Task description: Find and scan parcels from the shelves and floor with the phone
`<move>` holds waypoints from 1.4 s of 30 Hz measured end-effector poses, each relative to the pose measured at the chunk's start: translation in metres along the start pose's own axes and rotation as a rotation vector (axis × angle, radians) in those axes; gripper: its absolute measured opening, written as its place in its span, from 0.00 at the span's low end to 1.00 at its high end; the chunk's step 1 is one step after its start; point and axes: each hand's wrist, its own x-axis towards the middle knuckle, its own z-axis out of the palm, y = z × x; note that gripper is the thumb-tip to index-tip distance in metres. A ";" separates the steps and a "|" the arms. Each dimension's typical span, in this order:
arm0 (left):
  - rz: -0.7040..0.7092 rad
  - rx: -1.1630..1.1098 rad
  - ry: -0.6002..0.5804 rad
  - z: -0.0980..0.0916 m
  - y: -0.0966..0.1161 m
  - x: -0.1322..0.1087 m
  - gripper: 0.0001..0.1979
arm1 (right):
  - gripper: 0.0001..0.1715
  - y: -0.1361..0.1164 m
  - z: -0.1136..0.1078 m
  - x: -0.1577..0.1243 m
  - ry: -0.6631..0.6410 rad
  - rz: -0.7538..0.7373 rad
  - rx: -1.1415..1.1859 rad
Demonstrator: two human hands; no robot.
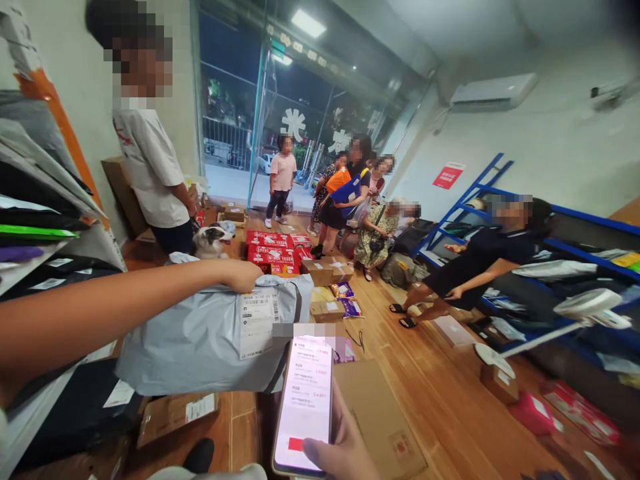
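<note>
From the left edge my left arm reaches across a grey plastic mailer bag (185, 353). My left hand (244, 273) is closed on the bag's upper edge, just above its white shipping label (257, 320). A smartphone (303, 407) rests in my right hand (345, 433), upright and close to the bag's right end. Its lit screen shows a list of entries and a red button, and my right thumb lies over that button. The fingers behind the phone are mostly hidden.
Shelves of parcels (30, 267) rise at my left; a blue rack (450, 220) stands at right. Cardboard boxes (380, 413), red cartons (270, 257) and a floor lamp (540, 340) stand on the wooden floor. A dog (213, 241) and several people are ahead.
</note>
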 end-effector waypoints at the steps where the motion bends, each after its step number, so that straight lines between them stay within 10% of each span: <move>1: 0.006 0.029 -0.041 -0.002 -0.001 0.002 0.14 | 0.57 0.000 0.000 0.002 0.008 -0.002 -0.017; 20: 0.013 0.149 -0.202 -0.016 -0.030 0.016 0.21 | 0.46 0.010 0.011 0.046 0.026 -0.018 -0.117; 42: 0.045 0.121 -0.186 -0.020 -0.036 0.030 0.21 | 0.60 -0.003 0.025 0.054 0.056 -0.040 -0.025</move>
